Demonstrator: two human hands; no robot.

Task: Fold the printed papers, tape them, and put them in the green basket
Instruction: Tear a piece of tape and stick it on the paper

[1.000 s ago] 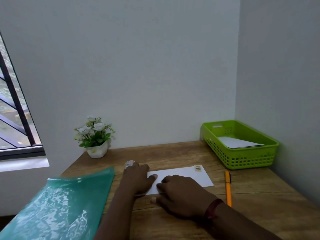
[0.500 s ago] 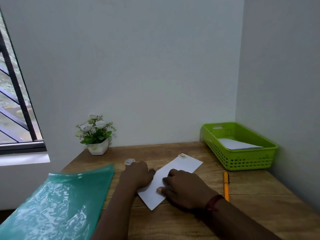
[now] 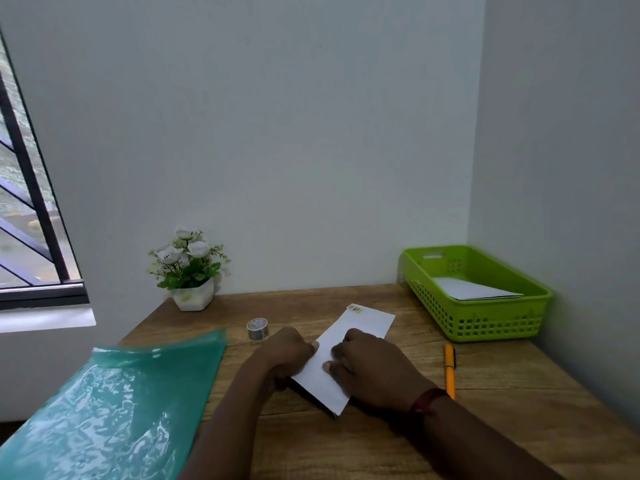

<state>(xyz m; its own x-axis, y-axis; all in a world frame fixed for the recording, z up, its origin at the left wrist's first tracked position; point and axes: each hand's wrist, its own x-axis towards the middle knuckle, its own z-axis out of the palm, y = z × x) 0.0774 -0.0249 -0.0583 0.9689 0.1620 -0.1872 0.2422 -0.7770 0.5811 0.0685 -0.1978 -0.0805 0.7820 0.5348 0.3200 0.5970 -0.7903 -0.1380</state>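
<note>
Lower centre of frame: the folded paper [image 3: 360, 327], light, thin and easily creased, lies diagonally on the desk [image 3: 485, 393], your left hand [image 3: 289, 355] pinching its left edge, your right hand [image 3: 372, 370] pressing its middle; lift it by an edge toward the green basket [image 3: 485, 327] at right.

Folded paper [image 3: 360, 327] lies mid-table [image 3: 485, 410], your left hand [image 3: 287, 355] at its left edge, your right hand [image 3: 367, 368] on top. Tape roll [image 3: 257, 329] behind your left hand, folder [image 3: 121, 403] left, pen [image 3: 449, 370] right, basket [image 3: 485, 323] rear right, plant pot [image 3: 192, 271] rear left.
</note>
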